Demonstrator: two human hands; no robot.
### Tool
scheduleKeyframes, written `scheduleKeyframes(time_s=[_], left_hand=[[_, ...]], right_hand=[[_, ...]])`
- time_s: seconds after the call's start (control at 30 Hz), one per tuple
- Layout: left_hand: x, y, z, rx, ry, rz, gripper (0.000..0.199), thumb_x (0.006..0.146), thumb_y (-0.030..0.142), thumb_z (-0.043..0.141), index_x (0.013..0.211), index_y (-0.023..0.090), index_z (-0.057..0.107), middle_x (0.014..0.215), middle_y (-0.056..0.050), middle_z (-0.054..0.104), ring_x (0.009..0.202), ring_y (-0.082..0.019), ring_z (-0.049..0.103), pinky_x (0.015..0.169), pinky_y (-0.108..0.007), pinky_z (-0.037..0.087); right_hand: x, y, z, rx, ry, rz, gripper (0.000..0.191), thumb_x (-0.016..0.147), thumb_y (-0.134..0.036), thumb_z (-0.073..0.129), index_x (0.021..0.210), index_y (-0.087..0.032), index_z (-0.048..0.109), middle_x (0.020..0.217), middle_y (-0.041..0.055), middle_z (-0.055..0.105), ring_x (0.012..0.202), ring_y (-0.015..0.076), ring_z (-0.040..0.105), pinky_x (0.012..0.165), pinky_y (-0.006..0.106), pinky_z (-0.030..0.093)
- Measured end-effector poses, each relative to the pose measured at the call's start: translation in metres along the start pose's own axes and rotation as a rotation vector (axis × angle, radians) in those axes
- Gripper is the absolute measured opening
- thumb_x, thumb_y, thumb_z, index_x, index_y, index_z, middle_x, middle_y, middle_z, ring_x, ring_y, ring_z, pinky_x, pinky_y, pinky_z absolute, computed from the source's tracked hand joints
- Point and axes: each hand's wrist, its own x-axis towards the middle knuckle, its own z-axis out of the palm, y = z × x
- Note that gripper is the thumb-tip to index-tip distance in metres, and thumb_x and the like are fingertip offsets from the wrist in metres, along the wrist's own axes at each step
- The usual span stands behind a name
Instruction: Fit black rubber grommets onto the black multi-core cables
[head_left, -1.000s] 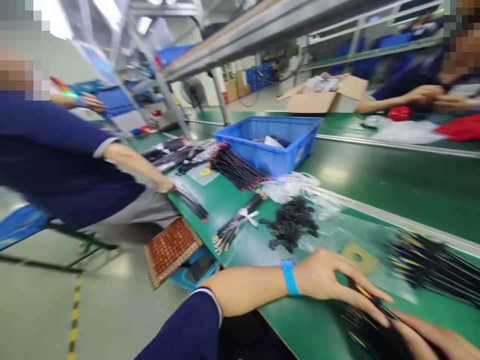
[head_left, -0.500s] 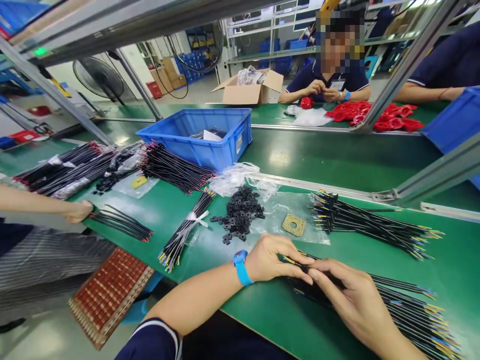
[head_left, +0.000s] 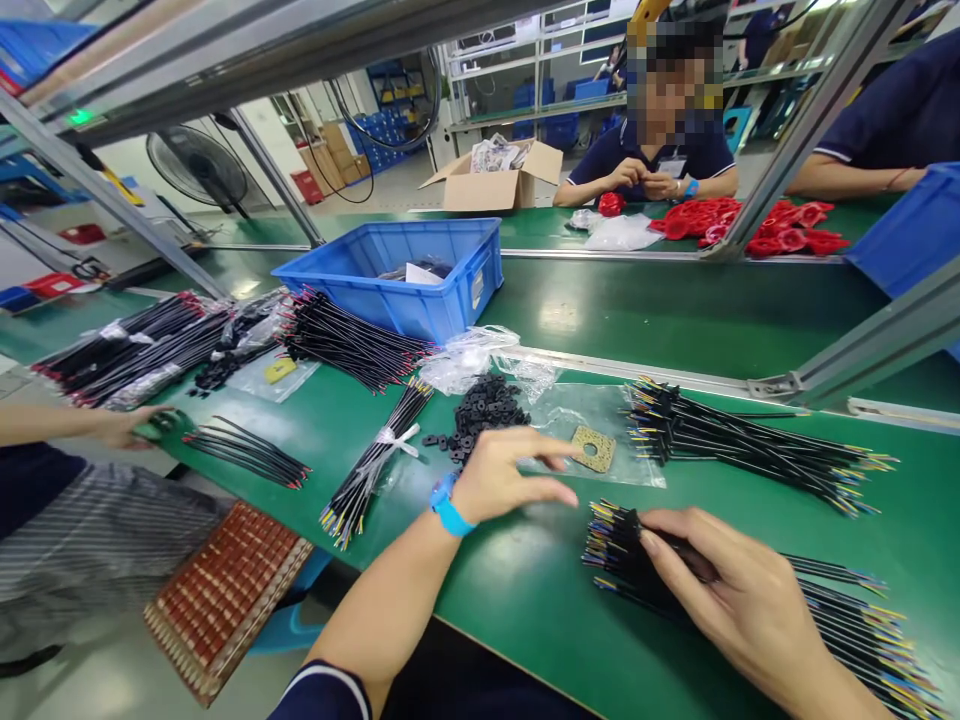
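Down on the green tabletop [head_left: 517, 600], the black wires [head_left: 855, 622] kinda run left to lower right, right hand [head_left: 739, 590] pinching some near their left ends, left hand [head_left: 499, 478] pointing right, thumb and fingers spread apart.

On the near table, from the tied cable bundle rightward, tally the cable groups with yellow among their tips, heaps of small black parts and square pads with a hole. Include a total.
Cable groups: 3 (tied bundle, pile beyond the right hand, pile under that hand)
Black-part heap: 1
Square pad: 1
Total: 5
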Motion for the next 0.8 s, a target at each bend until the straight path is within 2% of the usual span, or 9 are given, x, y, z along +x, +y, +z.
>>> scheduleKeyframes(time_s=[0.07, 0.13, 0.2, 0.23, 0.33, 0.47, 0.53, 0.63, 0.8], left_hand=[[0.003, -0.006, -0.020, 0.083, 0.273, -0.031, 0.053, 0.085, 0.069, 0.078, 0.107, 0.021, 0.087, 0.083, -0.007, 0.082, 0.074, -0.018, 0.073, 0.078, -0.030, 0.058], [0.004, -0.013, -0.038, 0.187, 0.500, -0.087, 0.041, 0.094, 0.058, 0.074, 0.106, 0.019, 0.086, 0.088, -0.007, 0.083, 0.075, -0.017, 0.073, 0.077, -0.029, 0.058], [0.005, -0.020, -0.051, 0.317, 0.553, -0.145, 0.027, 0.096, 0.042, 0.075, 0.102, 0.018, 0.084, 0.094, -0.007, 0.083, 0.078, -0.017, 0.073, 0.078, -0.028, 0.057], [0.006, -0.022, -0.055, 0.393, 0.508, -0.173, 0.020, 0.095, 0.036, 0.076, 0.100, 0.017, 0.084, 0.093, -0.006, 0.083, 0.079, -0.017, 0.073, 0.079, -0.029, 0.056], [0.006, -0.025, -0.054, 0.630, 0.241, -0.240, 0.012, 0.094, 0.029, 0.079, 0.096, 0.018, 0.083, 0.091, -0.005, 0.081, 0.085, -0.020, 0.072, 0.085, -0.032, 0.055], [0.009, -0.027, -0.030, 0.877, -0.012, -0.269, 0.025, 0.098, 0.038, 0.074, 0.117, 0.022, 0.081, 0.111, -0.008, 0.080, 0.106, -0.026, 0.068, 0.095, -0.039, 0.051], [0.010, -0.029, -0.015, 0.957, -0.084, -0.257, 0.031, 0.099, 0.038, 0.073, 0.127, 0.024, 0.077, 0.119, -0.008, 0.078, 0.113, -0.028, 0.064, 0.096, -0.041, 0.048], [0.012, -0.033, -0.002, 1.015, -0.153, -0.244, 0.030, 0.100, 0.031, 0.072, 0.129, 0.023, 0.076, 0.125, -0.009, 0.075, 0.118, -0.028, 0.061, 0.096, -0.041, 0.044], [0.015, -0.034, -0.003, 1.028, -0.180, -0.305, 0.026, 0.100, 0.024, 0.070, 0.125, 0.024, 0.075, 0.121, -0.007, 0.075, 0.114, -0.027, 0.063, 0.094, -0.040, 0.043]], right_hand=[[-0.001, 0.001, -0.003, -0.038, 0.023, -0.012, 0.014, 0.106, -0.029, 0.057, 0.102, -0.022, 0.068, 0.073, -0.0031, 0.068, 0.054, 0.0076, 0.063, 0.053, 0.016, 0.050], [-0.001, 0.002, -0.004, -0.057, 0.032, -0.024, 0.014, 0.107, -0.030, 0.057, 0.103, -0.023, 0.068, 0.074, -0.0027, 0.069, 0.055, 0.0084, 0.064, 0.054, 0.017, 0.051], [-0.002, 0.003, -0.003, -0.060, 0.032, -0.031, 0.013, 0.106, -0.030, 0.057, 0.103, -0.024, 0.068, 0.074, -0.0027, 0.070, 0.055, 0.0088, 0.065, 0.055, 0.018, 0.052], [-0.002, 0.004, -0.003, -0.056, 0.030, -0.033, 0.012, 0.106, -0.030, 0.058, 0.103, -0.024, 0.068, 0.074, -0.0029, 0.070, 0.056, 0.0089, 0.066, 0.055, 0.018, 0.052], [-0.001, 0.005, -0.002, -0.042, 0.034, -0.041, 0.010, 0.104, -0.029, 0.060, 0.102, -0.025, 0.069, 0.076, -0.0036, 0.072, 0.059, 0.0086, 0.068, 0.059, 0.016, 0.054], [0.000, 0.006, -0.005, -0.018, 0.018, -0.016, 0.009, 0.104, -0.029, 0.061, 0.102, -0.025, 0.069, 0.076, -0.0031, 0.071, 0.056, 0.0081, 0.065, 0.055, 0.017, 0.052], [0.000, 0.005, -0.006, -0.007, 0.019, 0.007, 0.009, 0.104, -0.029, 0.060, 0.103, -0.025, 0.068, 0.076, -0.0031, 0.071, 0.054, 0.0080, 0.062, 0.053, 0.017, 0.050], [-0.002, 0.004, -0.008, -0.036, 0.024, 0.000, 0.007, 0.106, -0.027, 0.059, 0.106, -0.025, 0.066, 0.078, -0.0030, 0.072, 0.057, 0.0086, 0.065, 0.056, 0.018, 0.051], [0.000, 0.027, -0.026, -0.277, 0.090, 0.003, 0.016, 0.109, -0.033, 0.055, 0.112, -0.024, 0.068, 0.092, 0.0014, 0.078, 0.069, 0.0126, 0.071, 0.064, 0.025, 0.054]])
